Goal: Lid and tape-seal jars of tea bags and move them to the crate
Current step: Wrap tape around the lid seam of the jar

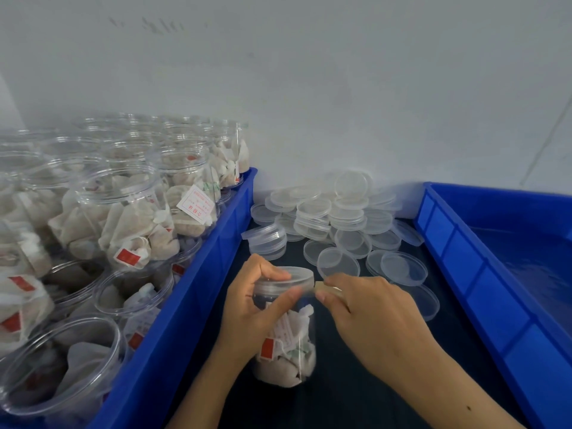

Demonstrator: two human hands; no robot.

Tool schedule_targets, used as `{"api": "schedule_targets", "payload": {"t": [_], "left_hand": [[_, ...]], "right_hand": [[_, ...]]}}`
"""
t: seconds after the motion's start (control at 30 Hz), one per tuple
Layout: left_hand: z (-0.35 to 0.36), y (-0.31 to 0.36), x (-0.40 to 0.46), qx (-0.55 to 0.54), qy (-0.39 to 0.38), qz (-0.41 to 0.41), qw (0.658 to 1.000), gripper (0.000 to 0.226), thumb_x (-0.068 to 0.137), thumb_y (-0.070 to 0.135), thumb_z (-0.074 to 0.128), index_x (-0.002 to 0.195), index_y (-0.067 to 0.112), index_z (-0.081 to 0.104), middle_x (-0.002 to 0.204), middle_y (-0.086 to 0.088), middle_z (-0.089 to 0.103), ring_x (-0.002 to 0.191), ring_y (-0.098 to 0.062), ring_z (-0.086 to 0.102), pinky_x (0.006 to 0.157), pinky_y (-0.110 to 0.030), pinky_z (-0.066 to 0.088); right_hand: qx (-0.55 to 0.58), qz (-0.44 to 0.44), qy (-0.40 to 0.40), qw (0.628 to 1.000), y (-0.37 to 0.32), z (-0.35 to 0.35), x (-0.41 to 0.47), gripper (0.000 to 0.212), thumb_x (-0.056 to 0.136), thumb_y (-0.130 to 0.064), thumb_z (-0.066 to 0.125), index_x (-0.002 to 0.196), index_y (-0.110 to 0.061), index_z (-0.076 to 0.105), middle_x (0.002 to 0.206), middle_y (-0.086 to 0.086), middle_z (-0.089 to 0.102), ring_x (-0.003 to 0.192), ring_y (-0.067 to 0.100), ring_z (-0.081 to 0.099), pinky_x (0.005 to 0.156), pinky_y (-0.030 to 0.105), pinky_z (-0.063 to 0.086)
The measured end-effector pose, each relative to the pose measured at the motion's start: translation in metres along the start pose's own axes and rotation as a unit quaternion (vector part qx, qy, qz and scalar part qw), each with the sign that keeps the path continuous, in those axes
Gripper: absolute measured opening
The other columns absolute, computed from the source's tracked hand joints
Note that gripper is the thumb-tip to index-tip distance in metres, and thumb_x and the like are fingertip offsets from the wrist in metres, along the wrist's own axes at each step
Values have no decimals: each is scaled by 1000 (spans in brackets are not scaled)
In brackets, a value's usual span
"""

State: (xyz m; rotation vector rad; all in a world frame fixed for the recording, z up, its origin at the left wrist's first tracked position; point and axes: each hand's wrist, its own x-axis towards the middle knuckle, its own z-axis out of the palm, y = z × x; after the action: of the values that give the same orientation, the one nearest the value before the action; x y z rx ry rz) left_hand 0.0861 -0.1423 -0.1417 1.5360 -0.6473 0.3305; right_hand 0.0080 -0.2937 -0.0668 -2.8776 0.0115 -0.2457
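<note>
Jar in hand: I count one lidded jar (286,329) of tea bags, standing on the dark table (356,397) between the two crates.
Lid: one clear lid (286,275) sits on top of that jar.
Left hand: my left hand (250,308) grips the jar's upper part, thumb and fingers curled round the lid's edge.
Right hand: my right hand (368,308) pinches a short strip of tape (328,289) that reaches to the lid's rim.
Crates: I see two blue crates, the left crate (198,292) and the right crate (483,274).
Open jars: the left crate is packed with open jars (123,212) of tea bags; I can count more than a dozen, the far rows too blurred for an exact number.
Spare lids: a loose pile of lids (337,218) lies on the table by the wall, some thirty by my count, overlapping too much to be sure.
Right crate contents: I see no jars in the part that shows.
</note>
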Motion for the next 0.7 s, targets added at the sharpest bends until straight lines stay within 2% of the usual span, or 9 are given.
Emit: {"api": "schedule_targets", "payload": {"t": [0.07, 0.17, 0.27, 0.37, 0.5, 0.6, 0.7], "left_hand": [[-4, -3, 0, -32, -17, 1, 999, 36, 75, 37, 73, 87, 7, 57, 86, 14, 62, 79, -5, 62, 68, -16, 50], [-8, -5, -1, -59, -31, -1, 998, 52, 76, 50, 75, 89, 3, 58, 88, 14, 61, 82, -5, 62, 70, -18, 52], [-10, -7, 1, -83, -30, -22, 996, 57, 73, 54, 77, 88, 2, 58, 87, 8, 61, 82, -8, 62, 72, -21, 53], [-11, -8, 3, -90, -40, -38, 994, 57, 71, 53, 78, 90, 3, 59, 90, 8, 62, 84, -9, 64, 72, -22, 54], [-7, -10, 5, -50, -35, -51, 997, 48, 72, 45, 76, 92, 6, 58, 89, 9, 63, 78, -8, 63, 68, -21, 52], [0, -9, 4, -29, 2, -51, 998, 41, 76, 34, 80, 93, 7, 56, 89, 10, 66, 74, -7, 66, 61, -16, 52], [6, -8, 2, -8, 45, -48, 998, 41, 70, 40, 76, 93, 12, 57, 91, 1, 64, 78, -11, 66, 61, -16, 52]], "right_hand": [[-23, -9, 1, 1000, -3, 1, -2, 32, 104, -42, 25, 106, -28, 54, 93, -8, 64, 89, 15, 60, 78, 29, 45], [-26, -17, 3, 999, -4, 3, -6, 31, 104, -41, 24, 102, -27, 51, 91, -9, 61, 86, 15, 60, 75, 28, 41], [-5, -19, 16, 1000, -6, 4, -10, 31, 103, -45, 24, 106, -32, 52, 92, -10, 61, 87, 12, 59, 80, 27, 45], [15, -27, 40, 999, -5, 5, -12, 34, 102, -47, 24, 121, -39, 51, 97, -13, 58, 88, 8, 58, 82, 25, 46], [20, -48, 70, 996, 1, 7, -10, 39, 104, -42, 25, 142, -45, 33, 91, -11, 47, 81, 9, 53, 74, 21, 46], [34, -38, 65, 997, 0, 12, -8, 40, 104, -34, 30, 144, -45, 32, 85, -10, 41, 73, 9, 48, 66, 19, 42], [42, -34, 41, 998, -3, 16, -6, 47, 105, -29, 33, 146, -51, 26, 84, -11, 33, 65, 6, 38, 58, 16, 33]]}}
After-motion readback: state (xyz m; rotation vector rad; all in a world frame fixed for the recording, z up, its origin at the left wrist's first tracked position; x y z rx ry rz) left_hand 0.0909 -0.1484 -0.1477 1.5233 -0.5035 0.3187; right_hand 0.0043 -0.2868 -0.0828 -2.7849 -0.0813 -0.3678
